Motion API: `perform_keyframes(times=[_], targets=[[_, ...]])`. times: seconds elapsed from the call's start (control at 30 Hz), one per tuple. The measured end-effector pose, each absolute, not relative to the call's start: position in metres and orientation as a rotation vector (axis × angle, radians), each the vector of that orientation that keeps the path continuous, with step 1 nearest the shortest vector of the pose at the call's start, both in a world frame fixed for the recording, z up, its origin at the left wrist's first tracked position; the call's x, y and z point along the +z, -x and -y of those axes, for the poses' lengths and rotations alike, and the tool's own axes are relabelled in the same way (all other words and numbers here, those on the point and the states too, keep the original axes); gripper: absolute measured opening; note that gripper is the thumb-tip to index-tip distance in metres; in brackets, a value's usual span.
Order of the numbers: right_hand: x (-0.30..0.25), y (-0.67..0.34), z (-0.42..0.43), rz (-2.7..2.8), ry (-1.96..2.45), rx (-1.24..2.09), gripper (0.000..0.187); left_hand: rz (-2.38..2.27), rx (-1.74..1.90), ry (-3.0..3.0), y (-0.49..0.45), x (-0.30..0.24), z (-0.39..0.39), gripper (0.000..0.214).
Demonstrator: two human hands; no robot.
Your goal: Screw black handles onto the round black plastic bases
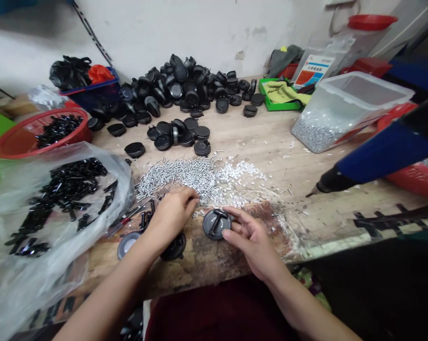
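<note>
In my right hand (247,234) is a round grey-and-black disc part (209,222), gripped at its right edge between thumb and fingers. A black clip-like piece (218,223) lies across its face. My left hand (176,208) is at the near edge of a heap of small silver screws (178,173), its fingers pinched together; what they hold, if anything, is hidden. Under the left forearm are another black round part (174,248) and a grey disc (127,245), both partly covered. White plastic bits (244,171) lie right of the screws.
Many black round parts (191,92) are piled against the wall. A clear bag (121,189) with black pieces and a red basket (8,137) stand left. On the right are a blue power screwdriver (380,154), a clear plastic bin (363,90) and a green tray (280,105).
</note>
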State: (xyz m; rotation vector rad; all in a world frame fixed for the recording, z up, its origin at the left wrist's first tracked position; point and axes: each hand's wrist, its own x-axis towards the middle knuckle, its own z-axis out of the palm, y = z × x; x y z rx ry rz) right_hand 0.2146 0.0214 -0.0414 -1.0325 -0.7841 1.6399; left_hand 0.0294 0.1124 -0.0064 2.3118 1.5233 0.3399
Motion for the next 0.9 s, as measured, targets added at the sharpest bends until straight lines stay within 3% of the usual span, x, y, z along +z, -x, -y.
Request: perform_keyframes(times=[0.3,0.63,0.9], targets=[[-0.047,-0.217,-0.017,0.759,1.04,1.626,0.04,-1.658,0.233,-2.41,-0.014,-0.03,-0.138,0.023],[-0.045,-0.209,-0.015,0.812,1.077,1.653,0.039,-1.688,0.257,-2.408,-0.001,-0.017,-0.133,0.02],[-0.043,-0.203,-0.018,0.804,1.042,1.662,0.036,-1.622,0.069,-2.498,-0.012,-0.026,-0.143,0.021]])
